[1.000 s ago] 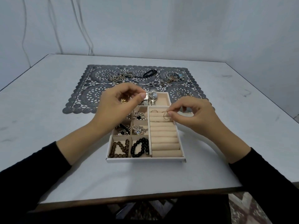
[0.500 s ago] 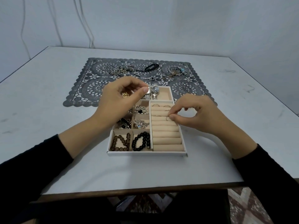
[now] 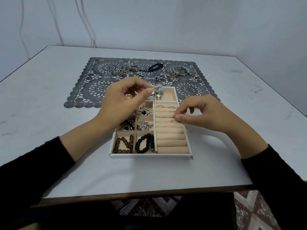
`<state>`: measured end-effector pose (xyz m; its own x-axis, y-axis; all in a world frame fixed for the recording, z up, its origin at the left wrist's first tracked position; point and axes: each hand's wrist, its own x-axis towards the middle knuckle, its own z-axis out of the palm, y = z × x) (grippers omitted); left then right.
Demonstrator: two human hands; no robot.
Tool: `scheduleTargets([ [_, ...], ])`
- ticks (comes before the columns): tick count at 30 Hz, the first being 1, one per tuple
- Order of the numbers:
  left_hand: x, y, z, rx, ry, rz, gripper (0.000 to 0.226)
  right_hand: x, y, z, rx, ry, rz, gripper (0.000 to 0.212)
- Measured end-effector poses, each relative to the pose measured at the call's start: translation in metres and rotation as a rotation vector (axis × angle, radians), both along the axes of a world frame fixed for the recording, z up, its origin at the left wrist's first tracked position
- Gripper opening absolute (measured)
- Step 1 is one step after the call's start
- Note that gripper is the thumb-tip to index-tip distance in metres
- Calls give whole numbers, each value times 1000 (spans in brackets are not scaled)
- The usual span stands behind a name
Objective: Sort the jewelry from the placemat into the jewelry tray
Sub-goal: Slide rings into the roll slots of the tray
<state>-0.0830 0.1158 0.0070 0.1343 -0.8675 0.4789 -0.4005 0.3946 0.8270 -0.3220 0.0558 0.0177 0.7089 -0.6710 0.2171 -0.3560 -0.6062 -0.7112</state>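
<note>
place: likely home | white table (image 3: 232, 146) | lace placemat (image 3: 93, 90) | patterned floor (image 3: 254, 211)

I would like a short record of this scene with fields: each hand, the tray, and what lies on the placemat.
jewelry tray: watches in the far compartment; brown beads and black beads in the near ones; a few rings in the ring rolls
left hand: over the tray's left side, fingers curled round a gold piece
right hand: pinches a thin ring at the ring rolls
placemat: chains, black band, bangles, not yet sorted
</note>
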Motion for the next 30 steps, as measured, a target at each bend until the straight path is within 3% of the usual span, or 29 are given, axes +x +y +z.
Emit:
scheduleTargets([
  [18,0,1,1,4,2,-29,10,5,1,5,52,47,-20,5],
  [22,-1,1,2,-37,-93,-35,10,3,2,5,137,-65,-37,8],
  [27,-1,1,4,-67,-211,-54,10,3,-13,-5,120,-332,-296,12],
  [30,-3,2,5,-51,-247,-76,9,3,-28,-20,-31,-280,-491,13],
])
